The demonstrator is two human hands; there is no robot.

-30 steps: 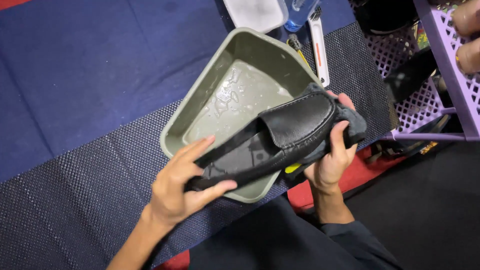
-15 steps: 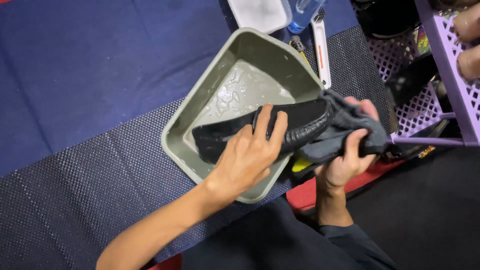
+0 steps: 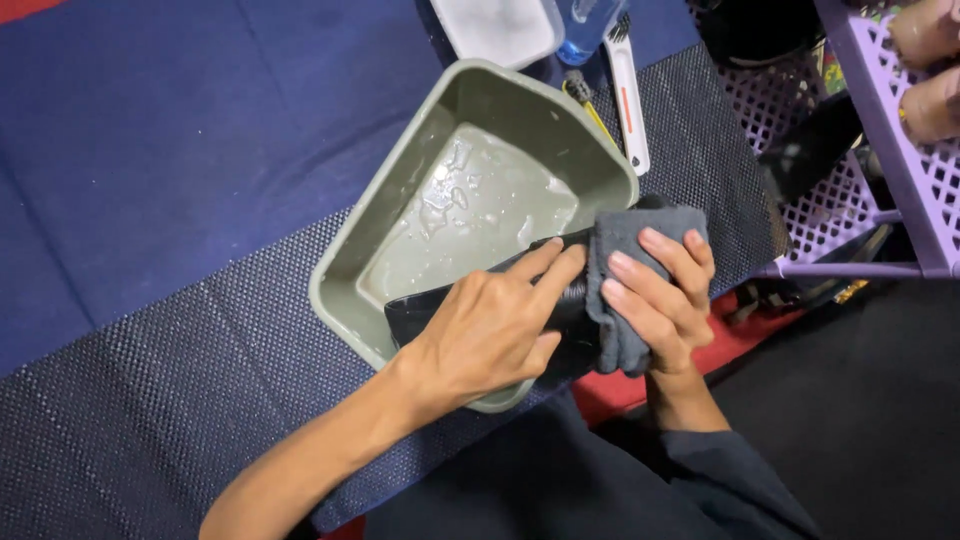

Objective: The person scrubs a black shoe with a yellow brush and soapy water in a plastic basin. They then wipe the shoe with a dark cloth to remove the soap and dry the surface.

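A black shoe [image 3: 420,310] lies across the near corner of a grey-green basin [image 3: 420,150] that holds shallow soapy water. My left hand [image 3: 490,335] lies flat over the shoe's middle and grips it. My right hand [image 3: 660,295] presses a grey cloth [image 3: 615,240] against the shoe's right end. Most of the shoe is hidden under the two hands and the cloth.
A dark textured mat [image 3: 150,380] lies over a blue floor covering [image 3: 180,120]. Behind the basin are a white container [image 3: 495,25], a clear bottle [image 3: 585,25] and a white brush [image 3: 630,100]. A purple perforated rack [image 3: 900,170] stands at the right.
My left hand moved from the shoe's toe end to cover its middle. The shoe turned and sank lower over the basin. My right hand brought the grey cloth onto the shoe's right end.
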